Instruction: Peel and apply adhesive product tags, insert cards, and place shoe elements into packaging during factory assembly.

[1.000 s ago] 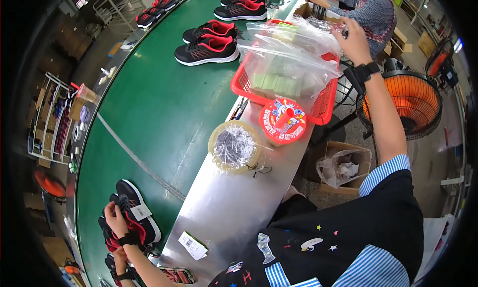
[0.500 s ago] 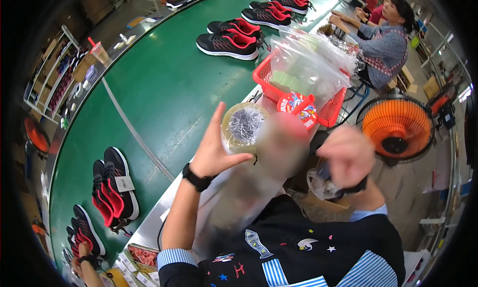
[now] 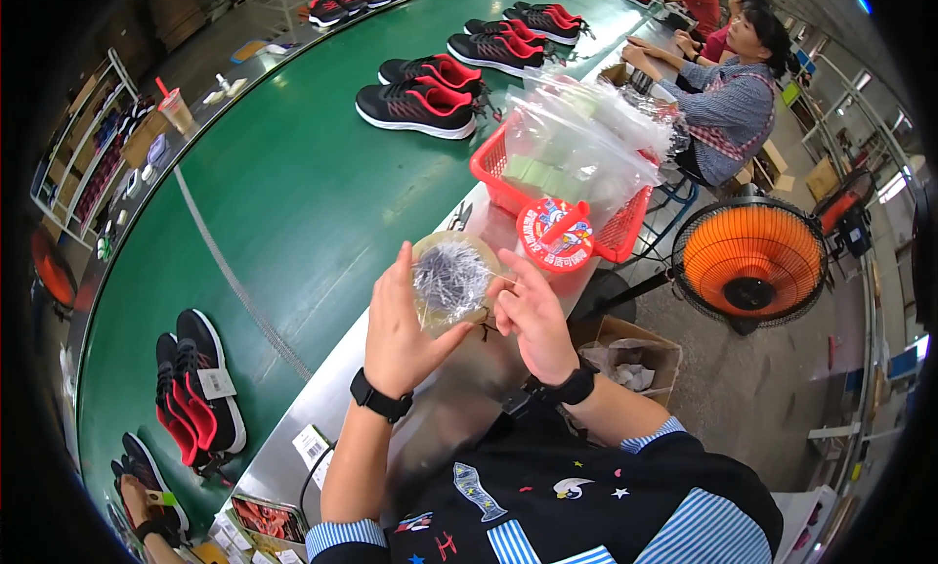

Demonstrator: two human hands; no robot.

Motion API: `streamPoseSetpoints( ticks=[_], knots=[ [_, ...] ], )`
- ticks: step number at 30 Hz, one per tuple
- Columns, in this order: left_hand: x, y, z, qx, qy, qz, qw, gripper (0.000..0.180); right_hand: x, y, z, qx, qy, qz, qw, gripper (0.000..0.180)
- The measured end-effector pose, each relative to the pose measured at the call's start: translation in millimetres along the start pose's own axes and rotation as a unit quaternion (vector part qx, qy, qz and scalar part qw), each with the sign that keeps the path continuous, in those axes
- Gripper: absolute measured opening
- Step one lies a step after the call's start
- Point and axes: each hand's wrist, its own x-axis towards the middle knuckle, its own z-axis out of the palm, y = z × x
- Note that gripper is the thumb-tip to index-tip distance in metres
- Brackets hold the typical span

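My left hand [image 3: 399, 334] is open beside a round, yellowish tub or ring [image 3: 430, 315]. Its fingers point up along the left rim, and the thumb stretches across below it. Thin clear and white plastic strands [image 3: 451, 276] fill the middle. On the other side is my right hand [image 3: 535, 325], its index finger raised and the other fingers curled in. It seems to pinch something thin near the rim, too small to make out. Small black scissors or snips [image 3: 459, 215] lie just beyond the tub.
A red basket [image 3: 498, 173] of plastic bags stands beyond a red lidded cup [image 3: 555, 234]. Black-and-red shoes [image 3: 415, 107] sit on the green belt [image 3: 283, 212]. An orange fan [image 3: 750, 261] and a cardboard box [image 3: 664, 359] are right. Another person's hand [image 3: 137, 500] touches a shoe lower left.
My right hand has swung left from beside the fan to the tub's right rim. My left hand stays open by the tub. The whole view has shifted slightly.
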Motion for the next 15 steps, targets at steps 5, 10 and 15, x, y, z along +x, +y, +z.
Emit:
streamPoseSetpoints(
  ticks=[5,10,15],
  knots=[
    [-4.9,-0.4,-1.5,0.015,0.004,0.005,1.0,0.102,17.7,-8.7,1.4,-0.327,-0.034,-0.164,0.93,0.02],
    [-6.9,-1.7,-1.0,-0.005,0.013,0.01,1.0,0.099,31.6,-16.5,7.8,-0.33,-0.047,-0.219,0.917,0.014],
    [-9.9,-1.4,-2.6,0.01,0.009,-0.001,1.0,0.098,38.9,-21.2,18.9,-0.28,-0.088,-0.179,0.939,0.016]
  ],
)
